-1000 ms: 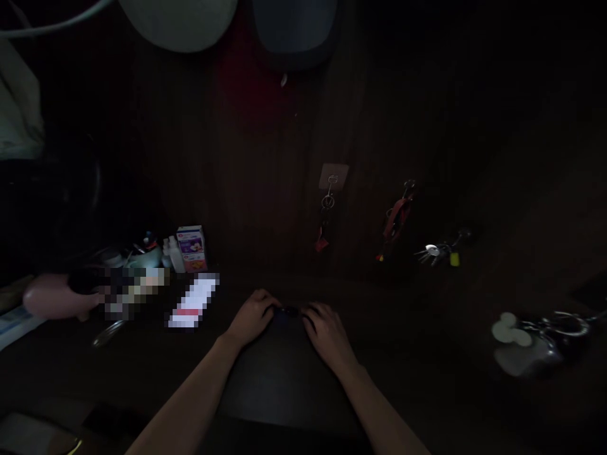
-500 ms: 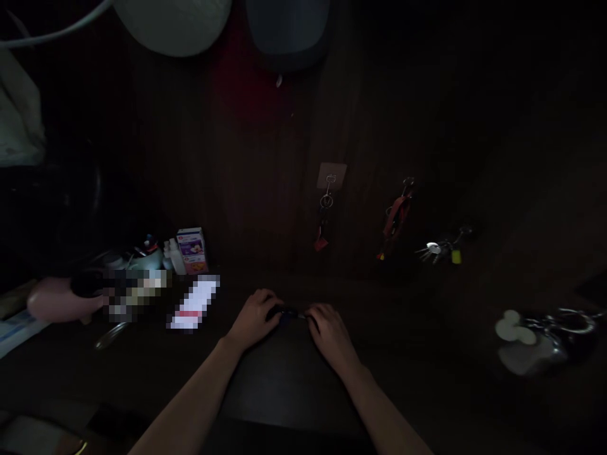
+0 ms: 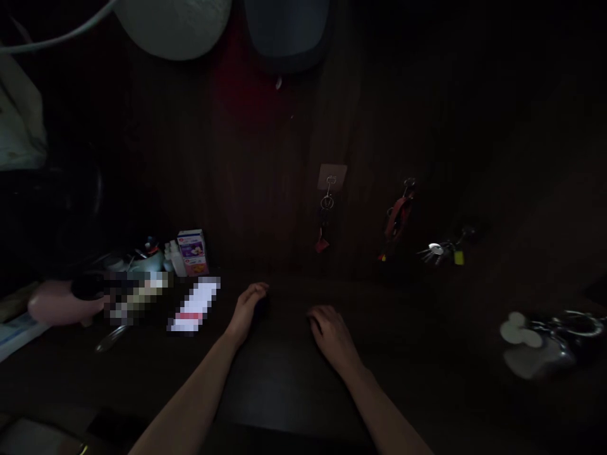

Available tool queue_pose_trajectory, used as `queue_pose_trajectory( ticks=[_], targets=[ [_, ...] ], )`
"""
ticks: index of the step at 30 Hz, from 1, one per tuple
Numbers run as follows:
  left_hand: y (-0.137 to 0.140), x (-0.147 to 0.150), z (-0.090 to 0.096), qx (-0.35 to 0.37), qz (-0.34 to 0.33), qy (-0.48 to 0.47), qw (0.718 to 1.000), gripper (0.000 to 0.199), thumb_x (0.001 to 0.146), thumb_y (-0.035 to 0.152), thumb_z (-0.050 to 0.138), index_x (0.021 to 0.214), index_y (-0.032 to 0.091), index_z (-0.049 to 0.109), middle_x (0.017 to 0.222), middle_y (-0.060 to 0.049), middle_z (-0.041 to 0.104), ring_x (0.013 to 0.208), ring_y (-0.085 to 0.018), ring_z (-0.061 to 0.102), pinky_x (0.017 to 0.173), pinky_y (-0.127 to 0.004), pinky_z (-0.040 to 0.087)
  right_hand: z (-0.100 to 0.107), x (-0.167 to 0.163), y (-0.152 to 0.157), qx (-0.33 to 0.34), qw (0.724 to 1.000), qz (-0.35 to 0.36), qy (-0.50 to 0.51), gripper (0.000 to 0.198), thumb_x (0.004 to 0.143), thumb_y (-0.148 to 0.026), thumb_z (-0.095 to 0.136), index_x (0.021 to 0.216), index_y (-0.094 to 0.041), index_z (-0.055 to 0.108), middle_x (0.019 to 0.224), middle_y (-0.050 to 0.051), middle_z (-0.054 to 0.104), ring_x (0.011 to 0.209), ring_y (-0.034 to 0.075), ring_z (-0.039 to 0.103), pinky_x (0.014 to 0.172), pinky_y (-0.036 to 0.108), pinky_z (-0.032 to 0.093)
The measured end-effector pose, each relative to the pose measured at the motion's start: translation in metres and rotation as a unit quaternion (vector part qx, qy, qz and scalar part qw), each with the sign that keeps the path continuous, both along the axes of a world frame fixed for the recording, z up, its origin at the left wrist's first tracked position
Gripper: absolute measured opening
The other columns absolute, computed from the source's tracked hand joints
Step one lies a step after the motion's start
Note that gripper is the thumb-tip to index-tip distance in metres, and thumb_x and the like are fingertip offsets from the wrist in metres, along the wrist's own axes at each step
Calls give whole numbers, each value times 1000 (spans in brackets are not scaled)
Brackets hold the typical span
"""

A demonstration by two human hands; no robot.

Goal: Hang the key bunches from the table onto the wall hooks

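Note:
On the left, my left hand (image 3: 245, 313) is turned on its side over the dark tabletop (image 3: 279, 379), its fingers closed. A dark blue object (image 3: 260, 306) shows at its palm side; too little light falls on it to tell its kind. My right hand (image 3: 331, 332) rests a short way to the right, its fingers curled in and pressed together. What those fingers hold, if anything, is hidden. A gap of bare dark surface lies between the two hands.
Left of my hands lie a blurred-out white and red item (image 3: 195, 304), a small carton (image 3: 193, 253), white bottles (image 3: 175, 258) and a pink hair dryer (image 3: 54, 301). Keys (image 3: 436, 251) and a red strap (image 3: 397, 216) hang from wall hooks. A metal-ringed bunch (image 3: 540, 341) is at right.
My left hand has drawn away from the right and rolled onto its side. The small dark object that bridged both hands no longer spans the gap. My right hand has hardly moved.

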State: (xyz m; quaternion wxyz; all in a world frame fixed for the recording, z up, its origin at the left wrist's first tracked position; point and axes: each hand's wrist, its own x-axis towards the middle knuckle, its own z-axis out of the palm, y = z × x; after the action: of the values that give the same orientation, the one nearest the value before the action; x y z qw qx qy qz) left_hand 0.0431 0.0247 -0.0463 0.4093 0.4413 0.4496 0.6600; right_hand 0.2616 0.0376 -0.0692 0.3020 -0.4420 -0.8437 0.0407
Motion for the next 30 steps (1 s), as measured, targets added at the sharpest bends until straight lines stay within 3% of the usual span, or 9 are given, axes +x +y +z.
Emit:
queue_pose_trajectory(
  ticks=[6, 12, 17, 25, 30],
  targets=[
    [8, -6, -3, -8, -36, -129, 991, 21, 73, 37, 58, 73, 18, 64, 95, -6, 69, 91, -20, 62, 88, -33, 43, 0, 0, 1, -16, 1000, 9, 1, 23, 86, -13, 41, 93, -22, 61, 97, 6, 65, 95, 23, 57, 83, 38, 42],
    [6, -5, -6, -31, -128, -201, 971, 33, 72, 32, 63, 101, 18, 68, 118, -8, 65, 114, -25, 55, 97, -36, 38, 1, 0, 0, -19, 1000, 1, 25, 22, 85, -15, 43, 91, -23, 63, 95, 5, 66, 93, 21, 59, 82, 37, 43],
    [8, -1, -12, -31, -128, -116, 985, 35, 72, 30, 69, 106, 21, 67, 122, -7, 63, 116, -23, 53, 101, -36, 35, 8, -2, 2, -62, 994, -3, 88, 22, 85, -20, 43, 87, -24, 64, 91, 3, 68, 90, 20, 61, 82, 36, 44],
    [5, 3, -8, -3, -87, 46, 995, 26, 75, 27, 64, 99, 21, 67, 107, -4, 69, 104, -19, 59, 96, -33, 41, 45, -33, -2, -108, 970, 29, 215, 18, 85, -29, 46, 86, -25, 64, 90, 1, 67, 89, 18, 61, 80, 31, 44],
    [4, 4, -9, 10, -96, 102, 990, 26, 72, 23, 64, 98, 20, 67, 102, -4, 70, 100, -20, 61, 92, -33, 43, 43, -63, 2, -98, 967, 0, 236, 16, 83, -33, 51, 83, -23, 64, 84, 2, 66, 84, 20, 60, 75, 31, 44]
  ],
)
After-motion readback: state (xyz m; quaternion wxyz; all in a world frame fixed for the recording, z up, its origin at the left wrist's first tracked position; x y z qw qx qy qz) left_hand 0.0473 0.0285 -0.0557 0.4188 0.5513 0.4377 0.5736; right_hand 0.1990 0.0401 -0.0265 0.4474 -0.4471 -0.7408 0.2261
